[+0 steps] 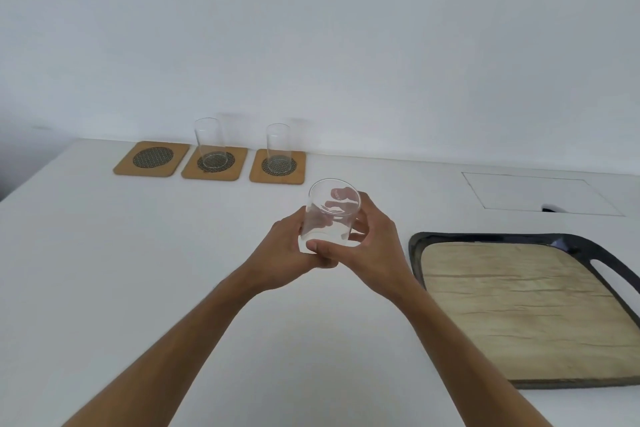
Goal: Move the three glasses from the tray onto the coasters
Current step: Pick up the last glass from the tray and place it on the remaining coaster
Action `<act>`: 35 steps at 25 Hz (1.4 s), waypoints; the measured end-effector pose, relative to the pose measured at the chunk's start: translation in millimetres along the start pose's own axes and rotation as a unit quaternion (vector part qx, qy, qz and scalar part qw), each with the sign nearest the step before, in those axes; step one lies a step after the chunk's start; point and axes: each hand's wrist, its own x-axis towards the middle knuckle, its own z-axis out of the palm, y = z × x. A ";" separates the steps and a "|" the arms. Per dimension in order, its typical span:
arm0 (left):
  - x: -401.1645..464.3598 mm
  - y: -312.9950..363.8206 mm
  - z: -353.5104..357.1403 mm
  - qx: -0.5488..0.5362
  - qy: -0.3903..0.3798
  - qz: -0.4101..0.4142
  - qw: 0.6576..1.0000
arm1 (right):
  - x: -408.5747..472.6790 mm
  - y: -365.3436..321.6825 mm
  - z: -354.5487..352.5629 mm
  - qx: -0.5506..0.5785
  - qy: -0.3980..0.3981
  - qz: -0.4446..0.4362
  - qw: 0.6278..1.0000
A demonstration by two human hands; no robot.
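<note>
A clear glass [330,215] is held upright above the white table, near its middle. My left hand [287,253] grips its lower left side and my right hand [374,243] wraps its base and right side. Three wooden coasters lie in a row at the back left. The left coaster [152,158] is bare. A glass [209,144] stands on the middle coaster [214,163], and another glass [278,146] stands on the right coaster [278,166]. The dark-rimmed tray [519,308] with a wood-look floor lies at the right with nothing on it.
The white table [138,270] meets a white wall at the back. A rectangular flap outline [540,193] with a small dark gap is set into the tabletop behind the tray. The table's left edge runs diagonally at the far left.
</note>
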 end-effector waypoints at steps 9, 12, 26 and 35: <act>16.0 -59.9 -67.1 0.014 0.027 -0.039 0.999 | 55.6 1.8 77.5 -0.013 -0.023 0.016 1.000; 13.6 -94.5 -91.3 0.071 0.054 -0.067 0.994 | 76.9 8.5 101.2 -0.017 -0.032 0.020 0.999; -58.0 -244.5 -217.4 0.393 0.146 -0.175 0.891 | 164.8 37.1 201.6 0.041 -0.112 0.057 0.991; -53.8 -267.4 -253.7 0.435 0.097 -0.206 0.871 | 249.2 32.4 279.9 0.027 -0.140 0.045 0.989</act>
